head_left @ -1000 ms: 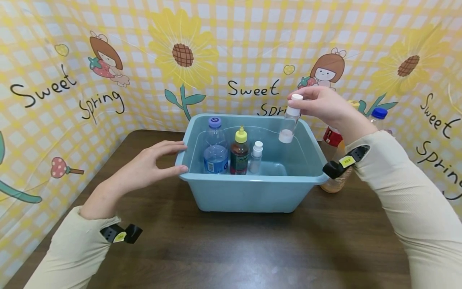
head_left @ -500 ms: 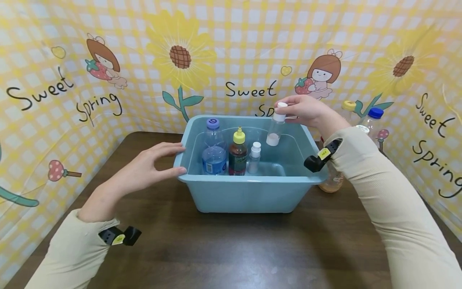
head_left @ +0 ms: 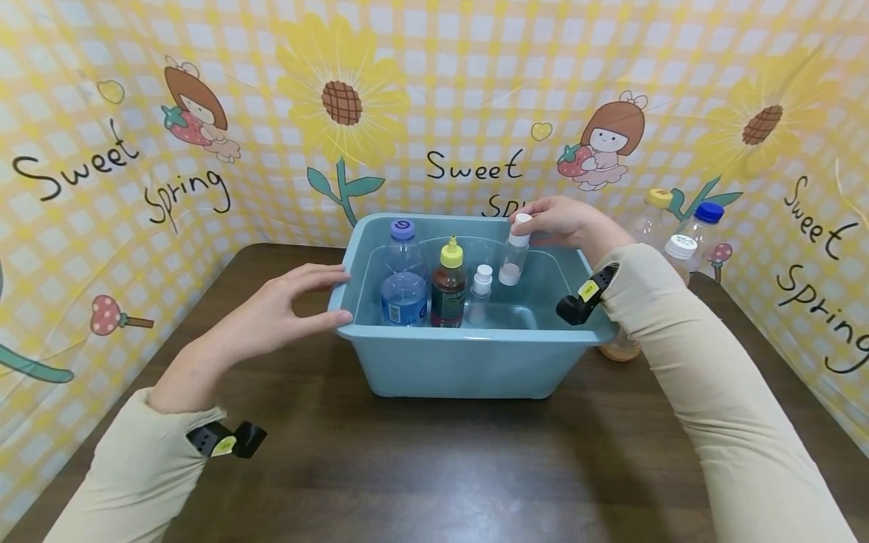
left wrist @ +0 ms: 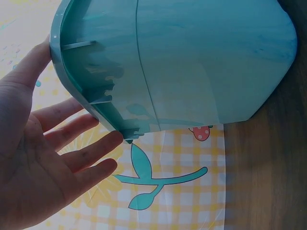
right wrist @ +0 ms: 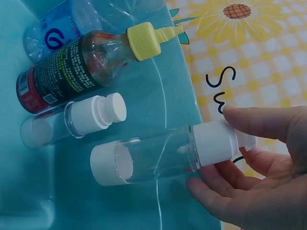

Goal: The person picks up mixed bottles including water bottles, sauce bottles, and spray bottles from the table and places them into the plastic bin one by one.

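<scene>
My right hand [head_left: 570,225] pinches a clear pump bottle [right wrist: 158,151] by its white top, holding it inside the blue plastic tub [head_left: 468,366]. Left of it in the tub stands a smaller clear bottle [head_left: 480,296] with a white pump top. Beside that are a dark-labelled sauce bottle [head_left: 449,294] with a yellow nozzle cap and a water bottle [head_left: 403,286] with a purple cap. My left hand [head_left: 268,313] touches the tub's left rim with thumb and fingers spread; the left wrist view shows the fingers extended along the rim's outside.
Right of the tub, partly behind my right forearm, stand several bottles: one with a blue cap [head_left: 709,213], one with a white cap [head_left: 681,246] and one with a yellow cap [head_left: 659,198]. A yellow checked cloth [head_left: 468,90] hangs behind the brown table [head_left: 434,467].
My right hand has carried the clear pump bottle left and lower into the tub, toward the smaller pump bottle. My left hand has stayed at the rim.
</scene>
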The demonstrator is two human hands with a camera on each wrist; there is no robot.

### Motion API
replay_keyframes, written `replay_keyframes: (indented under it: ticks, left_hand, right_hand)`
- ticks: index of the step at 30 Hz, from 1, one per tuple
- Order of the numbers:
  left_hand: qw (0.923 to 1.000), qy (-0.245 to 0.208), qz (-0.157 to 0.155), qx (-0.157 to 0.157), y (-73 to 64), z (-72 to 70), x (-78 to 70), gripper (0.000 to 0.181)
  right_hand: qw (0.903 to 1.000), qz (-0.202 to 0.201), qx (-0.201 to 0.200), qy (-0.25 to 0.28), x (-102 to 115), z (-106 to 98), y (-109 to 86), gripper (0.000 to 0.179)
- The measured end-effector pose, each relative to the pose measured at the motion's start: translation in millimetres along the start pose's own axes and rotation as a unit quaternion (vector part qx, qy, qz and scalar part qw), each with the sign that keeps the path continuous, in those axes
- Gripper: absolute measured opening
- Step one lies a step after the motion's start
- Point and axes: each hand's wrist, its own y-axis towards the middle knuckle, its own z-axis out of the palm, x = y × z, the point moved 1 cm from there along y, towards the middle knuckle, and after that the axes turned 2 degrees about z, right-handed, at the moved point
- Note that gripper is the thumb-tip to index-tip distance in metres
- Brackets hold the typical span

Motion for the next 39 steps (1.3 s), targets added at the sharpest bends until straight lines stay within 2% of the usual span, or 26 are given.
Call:
replay_keyframes:
  ticks: [9, 22, 33, 39]
  left_hand:
    - [1.0000, 0.000, -0.001, 0.002, 0.4, -0.4, -0.4, 0.062]
    - [1.0000, -0.004, -0.002, 0.003, 0.1, -0.7, 0.6, 0.062]
    - [1.0000, -0.007, -0.004, -0.001, 0.0, 0.0, 0.5, 0.063]
    - [1.0000, -0.004, -0.003, -0.003, -0.5, 0.5, 1.2, 0.063]
  right_hand:
    - [0.9998, 0.015, 0.014, -0.005, -6, 4, 7.9, 0.033]
    - [0.9928, 0.042, 0.030, -0.108, -13, 12, 18.2, 0.036]
    - [0.9867, 0.059, 0.042, -0.146, -18, 17, 20.6, 0.036]
    - [0.9803, 0.064, 0.040, -0.183, -20, 20, 21.9, 0.032]
